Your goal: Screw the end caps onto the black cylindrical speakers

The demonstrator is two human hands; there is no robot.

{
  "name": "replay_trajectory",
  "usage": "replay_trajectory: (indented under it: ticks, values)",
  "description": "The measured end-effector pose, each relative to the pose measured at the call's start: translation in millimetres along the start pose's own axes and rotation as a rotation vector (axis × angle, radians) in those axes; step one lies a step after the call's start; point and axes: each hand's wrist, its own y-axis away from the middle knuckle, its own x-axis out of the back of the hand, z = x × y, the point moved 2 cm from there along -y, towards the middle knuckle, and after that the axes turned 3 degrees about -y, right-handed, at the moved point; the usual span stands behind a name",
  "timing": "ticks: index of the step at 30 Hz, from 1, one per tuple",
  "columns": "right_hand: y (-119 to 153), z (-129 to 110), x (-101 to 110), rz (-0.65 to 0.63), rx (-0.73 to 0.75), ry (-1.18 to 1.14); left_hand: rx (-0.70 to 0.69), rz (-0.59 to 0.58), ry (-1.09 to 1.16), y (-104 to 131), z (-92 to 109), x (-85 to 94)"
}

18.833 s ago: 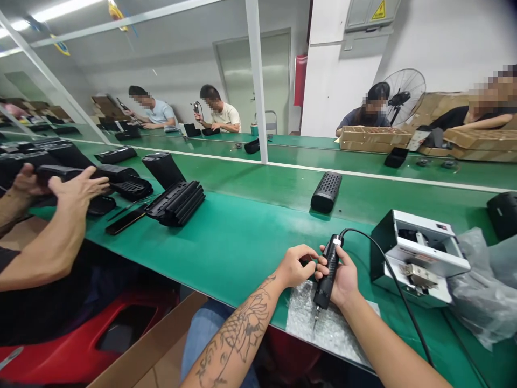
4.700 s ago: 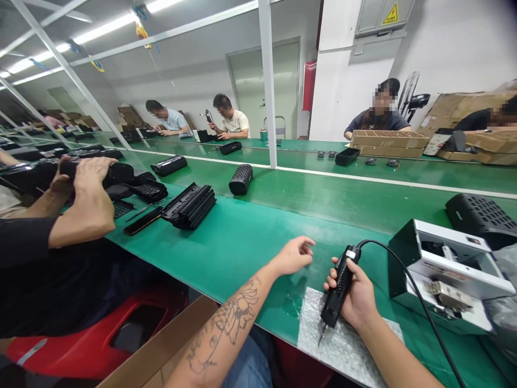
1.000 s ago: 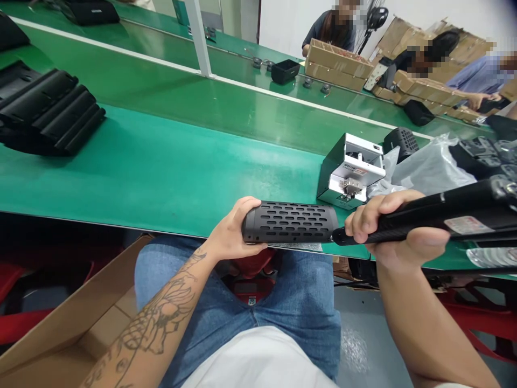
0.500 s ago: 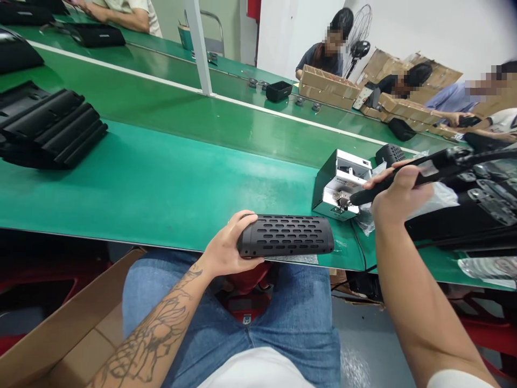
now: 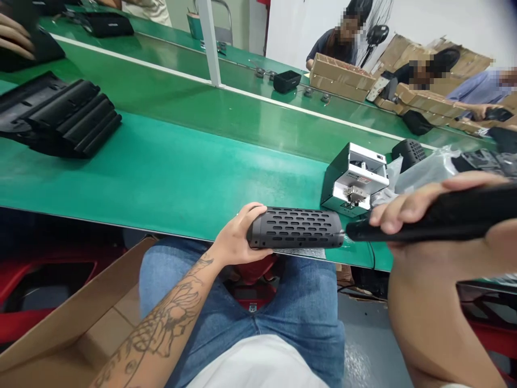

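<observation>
My left hand (image 5: 238, 237) grips the left end of a black speaker housing (image 5: 299, 227) with rows of slotted holes. The housing lies at the table's front edge, thumb and fingers on opposite long sides. In my right hand (image 5: 404, 211) is a black electric screwdriver (image 5: 460, 215), held almost level. Its thin bit points left, at the housing's right end; whether it touches a screw is too small to tell. Just behind the screwdriver tip stands a black and white screw feeder (image 5: 355, 180).
Stacked black shells (image 5: 76, 118) lie on the green table (image 5: 194, 167) at left. Plastic-wrapped parts (image 5: 432, 167) and another slotted housing (image 5: 407, 152) are right of the feeder. A white post (image 5: 210, 43) rises from the divider. Co-workers sit opposite; another person's hand (image 5: 16, 37) shows upper left.
My right hand has brought the screwdriver from the screw feeder down and nearer to the housing's right end. My left hand keeps its grip. Another person's hand has appeared at upper left.
</observation>
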Motion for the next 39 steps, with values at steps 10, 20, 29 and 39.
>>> replay_trajectory:
  ticks: [10,20,29,39]
  values:
    - [29.9,36.5,-51.3,-0.16,0.083,-0.121,-0.016,0.013,0.032,-1.0,0.5,-0.8]
    - [27.6,42.9,-58.0,-0.183,0.023,-0.123,-0.014,0.007,0.029,-0.3,0.4,-1.2]
    - [27.4,48.6,-54.1,-0.274,-0.013,-0.155,0.011,-0.012,0.033,-0.9,-0.2,-1.8]
    - [31.6,51.6,-57.6,-0.219,-0.035,-0.165,-0.017,0.009,0.002,0.8,0.2,-2.7]
